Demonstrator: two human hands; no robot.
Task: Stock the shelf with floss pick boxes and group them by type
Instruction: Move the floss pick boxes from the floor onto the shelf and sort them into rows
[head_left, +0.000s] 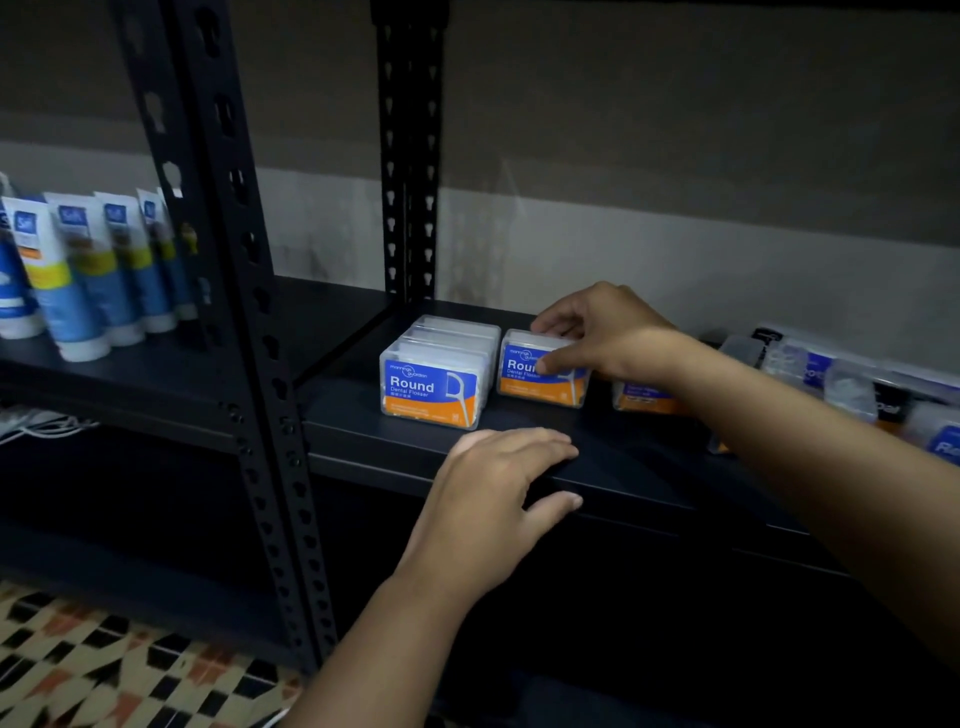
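Dim, bluish light; deep shadow under the shelf front edge. Wide-angle bending curves the uprights. Boxes at the right edge blur softly.

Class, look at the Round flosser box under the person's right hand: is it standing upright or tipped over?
Upright. The held box stands on the shelf with its label facing forward and level; the right hand grips its top.

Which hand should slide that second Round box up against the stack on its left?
Right. The right hand already grips the Round box, fingers over its top and thumb on its front. The left hand rests flat on the shelf edge, holding nothing, in front of the stack.
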